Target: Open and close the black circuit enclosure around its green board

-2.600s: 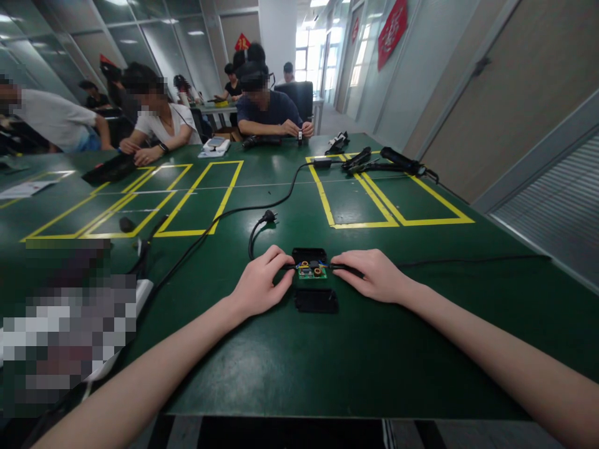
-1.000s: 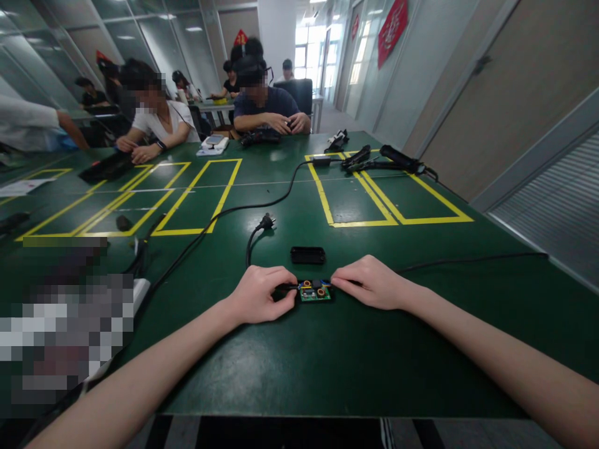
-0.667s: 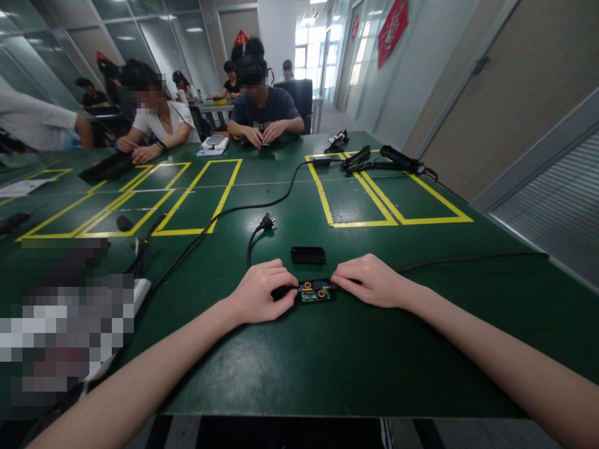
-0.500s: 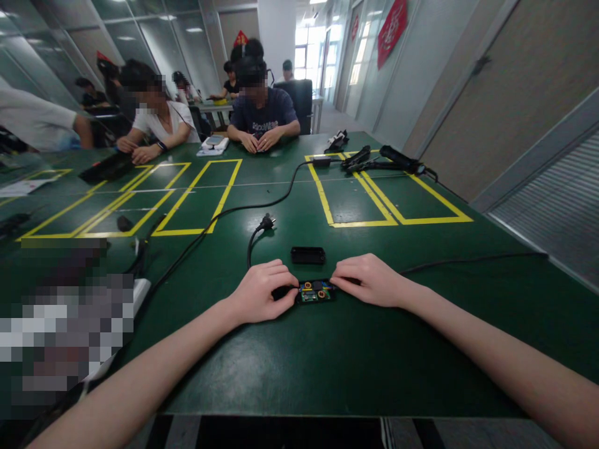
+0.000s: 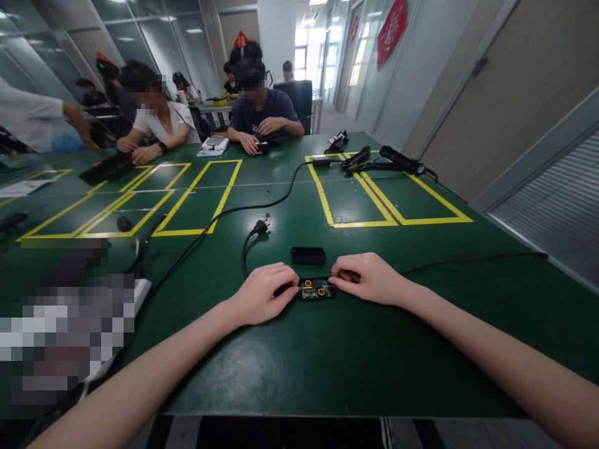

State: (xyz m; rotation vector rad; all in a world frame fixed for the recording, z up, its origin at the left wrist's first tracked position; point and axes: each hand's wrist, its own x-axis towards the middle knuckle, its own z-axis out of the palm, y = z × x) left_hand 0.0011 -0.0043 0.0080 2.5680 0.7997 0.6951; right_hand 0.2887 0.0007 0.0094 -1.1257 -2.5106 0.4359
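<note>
A small black case with an exposed circuit board lies on the green table, its copper coils and coloured parts facing up. My left hand pinches at the case's left end, thumb and fingers closed; the dark piece inside the grip is mostly hidden. At the right end, my right hand pinches with thumb and index finger by the board's edge, where blue wire shows. Just beyond the board sits a black case cover, hollow side up. A black power plug on a cord lies past my left hand.
Yellow tape outlines mark the green table. A long black cable crosses it to a dark handheld device at the far right. Another cord runs right. Across the table, people handle dark objects.
The power plug has shifted slightly left and nearer. My right hand has moved slightly, its fingers still at the case's right end. The person opposite has raised one hand.
</note>
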